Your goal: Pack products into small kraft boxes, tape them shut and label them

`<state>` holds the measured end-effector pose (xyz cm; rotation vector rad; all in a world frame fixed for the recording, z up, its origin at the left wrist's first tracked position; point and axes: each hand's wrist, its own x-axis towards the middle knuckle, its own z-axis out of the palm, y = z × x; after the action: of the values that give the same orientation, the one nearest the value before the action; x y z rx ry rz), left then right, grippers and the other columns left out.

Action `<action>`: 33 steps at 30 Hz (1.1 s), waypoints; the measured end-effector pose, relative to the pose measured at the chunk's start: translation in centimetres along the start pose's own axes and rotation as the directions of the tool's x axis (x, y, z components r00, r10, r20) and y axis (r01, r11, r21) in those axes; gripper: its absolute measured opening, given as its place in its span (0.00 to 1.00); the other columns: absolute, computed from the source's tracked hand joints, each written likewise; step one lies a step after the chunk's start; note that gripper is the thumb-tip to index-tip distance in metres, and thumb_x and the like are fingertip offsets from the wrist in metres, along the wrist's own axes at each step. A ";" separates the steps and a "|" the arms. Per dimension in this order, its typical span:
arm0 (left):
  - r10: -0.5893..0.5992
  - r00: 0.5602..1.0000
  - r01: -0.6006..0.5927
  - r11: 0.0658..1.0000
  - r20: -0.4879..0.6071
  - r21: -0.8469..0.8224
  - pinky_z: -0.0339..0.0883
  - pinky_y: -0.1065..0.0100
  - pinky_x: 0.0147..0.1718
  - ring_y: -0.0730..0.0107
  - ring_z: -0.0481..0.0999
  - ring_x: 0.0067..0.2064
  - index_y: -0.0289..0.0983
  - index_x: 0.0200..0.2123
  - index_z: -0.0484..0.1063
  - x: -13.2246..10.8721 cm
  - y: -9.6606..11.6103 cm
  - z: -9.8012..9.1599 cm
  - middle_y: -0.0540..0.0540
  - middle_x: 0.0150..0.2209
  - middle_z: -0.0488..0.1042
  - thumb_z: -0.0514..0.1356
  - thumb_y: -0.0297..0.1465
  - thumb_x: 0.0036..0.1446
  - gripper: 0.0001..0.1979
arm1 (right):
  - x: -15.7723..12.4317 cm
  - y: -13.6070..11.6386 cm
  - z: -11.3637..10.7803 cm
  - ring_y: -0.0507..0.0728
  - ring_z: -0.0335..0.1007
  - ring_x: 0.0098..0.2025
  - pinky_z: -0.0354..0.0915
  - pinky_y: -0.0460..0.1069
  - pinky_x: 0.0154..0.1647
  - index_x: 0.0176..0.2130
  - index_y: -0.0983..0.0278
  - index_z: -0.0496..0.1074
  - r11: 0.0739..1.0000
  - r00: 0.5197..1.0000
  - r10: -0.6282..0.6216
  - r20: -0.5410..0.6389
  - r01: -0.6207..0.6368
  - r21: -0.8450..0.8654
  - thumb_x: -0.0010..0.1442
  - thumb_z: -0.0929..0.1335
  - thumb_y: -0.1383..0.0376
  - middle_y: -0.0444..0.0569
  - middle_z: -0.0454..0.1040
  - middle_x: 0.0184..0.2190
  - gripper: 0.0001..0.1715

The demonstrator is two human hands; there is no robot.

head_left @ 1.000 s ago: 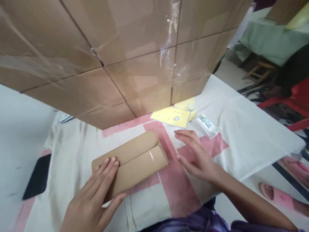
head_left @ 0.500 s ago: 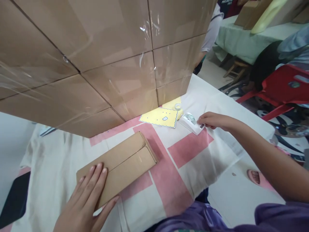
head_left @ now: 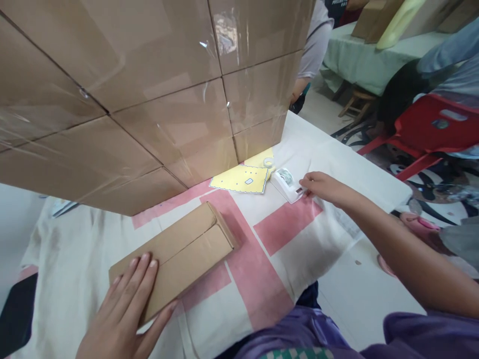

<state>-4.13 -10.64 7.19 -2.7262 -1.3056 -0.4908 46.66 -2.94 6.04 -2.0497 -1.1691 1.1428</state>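
Note:
A flat, closed cardboard box (head_left: 187, 254) lies slantwise on the pink and white tablecloth. My left hand (head_left: 123, 304) holds the near left end of this box, fingers laid over the top and thumb along the near side. Farther right stands a white tape dispenser (head_left: 287, 185) with a roll of clear tape in it. At its front end, the closed fingers of my right hand (head_left: 318, 187) pinch by the cutter. Whether a strip of tape is between the fingertips is hidden.
Taped cardboard boxes (head_left: 160, 119) form a tall wall behind the small box. Beside the dispenser are a yellow sheet (head_left: 239, 180) and a tape roll (head_left: 268, 162). A dark flat object (head_left: 18, 316) lies at left. A red chair (head_left: 436, 124) and other people are at right.
The view has shifted slightly, so everything sits a little farther left. Both hands keep their places, the left on the box and the right at the dispenser's front.

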 end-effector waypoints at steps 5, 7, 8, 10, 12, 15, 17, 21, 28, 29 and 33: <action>0.023 0.999 -0.023 1.000 -0.024 -0.012 0.49 0.48 0.73 0.48 0.56 0.74 0.37 0.75 0.48 0.2 0.4 0.0 0.38 0.73 0.57 0.57 0.43 0.67 0.39 | -1.6 0.5 1.0 0.56 0.71 0.30 0.63 0.48 0.33 0.22 0.62 0.67 0.996 0.991 -0.082 -0.106 0.077 -0.052 0.62 0.67 0.67 0.50 0.77 0.25 0.16; 0.024 0.999 -0.024 1.000 -0.028 -0.016 0.50 0.46 0.72 0.47 0.56 0.74 0.37 0.75 0.48 0.2 0.4 0.0 0.37 0.73 0.58 0.57 0.42 0.67 0.39 | -2.0 0.9 1.2 0.55 0.70 0.31 0.61 0.48 0.32 0.22 0.63 0.68 0.994 0.987 -0.098 -0.128 0.090 -0.070 0.62 0.67 0.67 0.50 0.77 0.25 0.17; 0.020 0.999 -0.021 1.000 -0.027 -0.014 0.50 0.46 0.72 0.47 0.56 0.74 0.37 0.75 0.48 0.2 0.5 0.0 0.37 0.73 0.58 0.58 0.42 0.67 0.39 | -2.1 1.1 1.4 0.55 0.71 0.31 0.61 0.47 0.32 0.22 0.63 0.69 0.994 0.986 -0.095 -0.135 0.086 -0.071 0.63 0.68 0.66 0.49 0.77 0.25 0.17; 0.017 0.999 -0.017 1.000 -0.032 -0.009 0.50 0.46 0.72 0.47 0.56 0.74 0.36 0.75 0.49 0.2 0.5 0.0 0.36 0.73 0.58 0.57 0.42 0.67 0.39 | -2.1 1.6 1.7 0.54 0.72 0.30 0.62 0.47 0.32 0.24 0.63 0.68 0.997 0.989 -0.064 -0.137 0.057 -0.056 0.64 0.68 0.64 0.50 0.77 0.26 0.17; 0.027 0.999 -0.027 1.000 -0.039 0.003 0.49 0.49 0.73 0.48 0.56 0.74 0.35 0.74 0.50 0.2 0.5 0.0 0.36 0.72 0.59 0.57 0.43 0.68 0.38 | -2.0 2.3 2.1 0.54 0.73 0.27 0.63 0.47 0.30 0.25 0.63 0.66 1.000 0.993 -0.009 -0.119 0.006 -0.030 0.66 0.68 0.62 0.50 0.78 0.26 0.17; 0.043 0.998 -0.042 0.999 -0.043 0.018 0.48 0.50 0.73 0.49 0.56 0.74 0.33 0.74 0.50 0.1 0.6 0.0 0.36 0.72 0.58 0.56 0.44 0.68 0.38 | -1.9 2.9 2.5 0.53 0.70 0.21 0.64 0.47 0.25 0.27 0.62 0.65 0.998 0.995 0.057 -0.082 -0.057 0.005 0.68 0.67 0.58 0.51 0.78 0.24 0.18; 0.041 0.998 -0.041 0.999 -0.041 0.023 0.48 0.50 0.73 0.49 0.56 0.74 0.33 0.74 0.50 0.1 0.6 -0.1 0.36 0.73 0.58 0.57 0.43 0.68 0.38 | -2.1 2.9 2.5 0.53 0.68 0.20 0.63 0.47 0.24 0.28 0.62 0.65 0.997 0.996 0.069 -0.063 -0.068 0.026 0.69 0.66 0.57 0.51 0.77 0.21 0.19; 0.010 0.999 -0.009 1.000 -0.034 0.026 0.51 0.46 0.72 0.46 0.58 0.73 0.37 0.74 0.50 0.3 0.8 -0.2 0.36 0.72 0.59 0.58 0.43 0.67 0.38 | -2.8 2.7 2.4 0.53 0.67 0.19 0.60 0.47 0.21 0.27 0.61 0.64 0.994 0.997 0.070 -0.014 -0.069 0.083 0.68 0.67 0.57 0.50 0.74 0.17 0.19; -0.040 0.999 0.041 0.998 -0.018 0.052 0.53 0.46 0.71 0.46 0.59 0.72 0.38 0.75 0.49 0.5 1.6 -0.6 0.36 0.72 0.60 0.60 0.42 0.67 0.39 | -2.9 3.1 2.9 0.50 0.63 0.19 0.60 0.47 0.22 0.26 0.63 0.67 0.970 0.999 0.025 0.036 -0.033 0.243 0.68 0.66 0.61 0.50 0.73 0.22 0.18; -0.047 0.999 0.048 0.997 -0.012 0.056 0.53 0.46 0.71 0.46 0.59 0.73 0.38 0.74 0.49 0.5 1.8 -0.7 0.35 0.72 0.60 0.60 0.42 0.67 0.39 | -2.8 3.4 2.9 0.50 0.62 0.19 0.60 0.47 0.22 0.27 0.64 0.68 0.966 1.000 0.015 0.023 -0.021 0.259 0.67 0.66 0.62 0.50 0.74 0.23 0.17; -0.075 0.997 0.074 0.995 0.015 0.069 0.54 0.47 0.71 0.47 0.58 0.73 0.36 0.74 0.50 0.8 2.1 -0.9 0.34 0.71 0.60 0.60 0.42 0.67 0.39 | -2.4 4.3 3.3 0.50 0.61 0.20 0.59 0.50 0.25 0.27 0.64 0.70 0.971 1.000 -0.005 -0.028 0.012 0.240 0.65 0.66 0.68 0.50 0.73 0.24 0.13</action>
<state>-2.31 -11.58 8.44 -2.6403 -1.4060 -0.4214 45.03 -7.10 2.07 -1.8683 -0.9735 1.1861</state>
